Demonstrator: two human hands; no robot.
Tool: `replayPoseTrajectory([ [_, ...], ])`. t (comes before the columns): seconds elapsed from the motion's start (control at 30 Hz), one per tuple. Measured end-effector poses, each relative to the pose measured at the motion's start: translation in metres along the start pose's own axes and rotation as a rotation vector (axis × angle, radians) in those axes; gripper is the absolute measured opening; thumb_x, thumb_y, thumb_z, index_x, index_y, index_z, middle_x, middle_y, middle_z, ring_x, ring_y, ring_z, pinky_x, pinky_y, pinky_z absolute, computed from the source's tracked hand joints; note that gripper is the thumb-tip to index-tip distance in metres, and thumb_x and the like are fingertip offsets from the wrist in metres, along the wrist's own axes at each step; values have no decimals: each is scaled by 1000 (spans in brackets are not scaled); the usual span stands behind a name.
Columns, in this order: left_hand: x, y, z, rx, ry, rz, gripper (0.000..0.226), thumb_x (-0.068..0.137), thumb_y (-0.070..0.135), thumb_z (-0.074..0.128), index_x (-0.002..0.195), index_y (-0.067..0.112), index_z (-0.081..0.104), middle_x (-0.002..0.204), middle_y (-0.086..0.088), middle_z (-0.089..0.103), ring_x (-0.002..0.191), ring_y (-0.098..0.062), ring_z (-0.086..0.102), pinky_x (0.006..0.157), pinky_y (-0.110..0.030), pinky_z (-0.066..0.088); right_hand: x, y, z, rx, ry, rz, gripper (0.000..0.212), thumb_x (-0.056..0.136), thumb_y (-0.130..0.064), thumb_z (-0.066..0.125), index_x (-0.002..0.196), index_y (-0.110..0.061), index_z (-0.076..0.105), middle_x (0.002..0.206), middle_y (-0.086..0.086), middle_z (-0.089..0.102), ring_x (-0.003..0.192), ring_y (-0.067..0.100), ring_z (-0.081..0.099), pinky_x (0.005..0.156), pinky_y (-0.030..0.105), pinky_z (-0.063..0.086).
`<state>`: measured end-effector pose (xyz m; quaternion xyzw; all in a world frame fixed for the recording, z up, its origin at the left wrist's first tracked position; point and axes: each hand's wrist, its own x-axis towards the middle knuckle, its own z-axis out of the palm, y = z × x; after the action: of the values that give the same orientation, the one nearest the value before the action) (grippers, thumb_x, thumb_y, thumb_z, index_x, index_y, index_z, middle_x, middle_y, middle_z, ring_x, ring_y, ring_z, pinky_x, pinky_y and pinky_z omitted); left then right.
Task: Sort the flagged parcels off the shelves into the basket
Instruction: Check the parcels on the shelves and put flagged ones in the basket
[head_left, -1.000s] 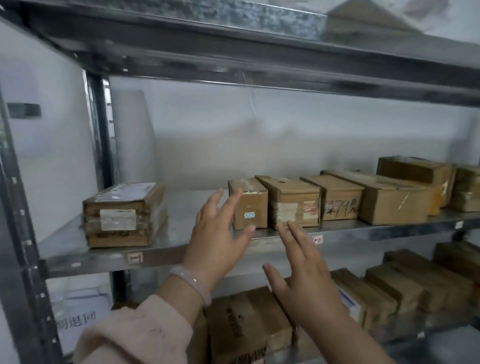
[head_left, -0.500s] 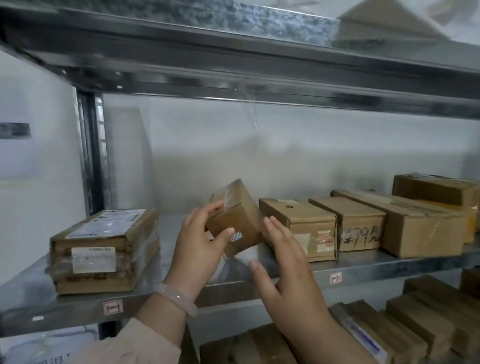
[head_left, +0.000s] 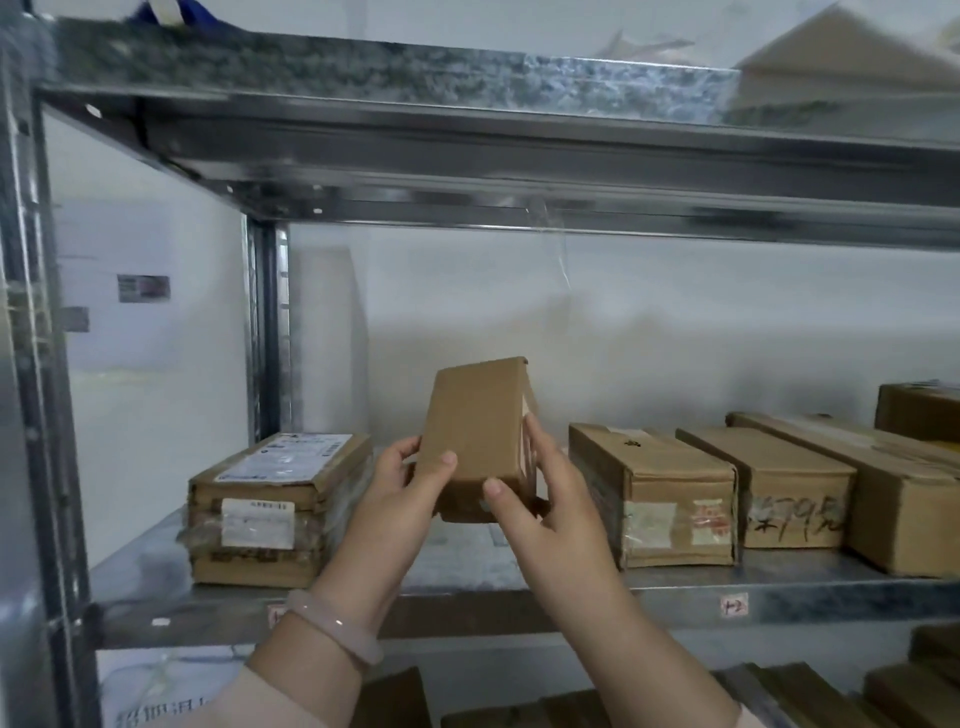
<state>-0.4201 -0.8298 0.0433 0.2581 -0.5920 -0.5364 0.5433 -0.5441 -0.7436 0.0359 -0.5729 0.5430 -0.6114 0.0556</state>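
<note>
Small box: stood on end and held in 2 hands in front of the middle shelf.
Left hand: grasps its left edge, thumb on the front.
Right hand: grasps its right edge.
Parcel stack: on the shelf, to the left.
Row of boxes: on the shelf, to the right.

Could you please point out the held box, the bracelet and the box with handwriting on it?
Held box (head_left: 475, 421): head view, on its plain upturned face.
Bracelet (head_left: 335, 623): head view, middle of the pale band.
Handwritten box (head_left: 794, 519): head view, front face, on the writing.
</note>
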Motion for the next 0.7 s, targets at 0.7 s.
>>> replayPoseTrajectory([
  [0.7,20,-14,-20,477,16,139,33,92,34,60,122,43,50,128,2,61,105,-1,60,83,-19,49,8,17,-13,-434,-48,-224,55,89,-48,56,139,-51,33,140,-38,22,118,-33,5,91,-3,9],
])
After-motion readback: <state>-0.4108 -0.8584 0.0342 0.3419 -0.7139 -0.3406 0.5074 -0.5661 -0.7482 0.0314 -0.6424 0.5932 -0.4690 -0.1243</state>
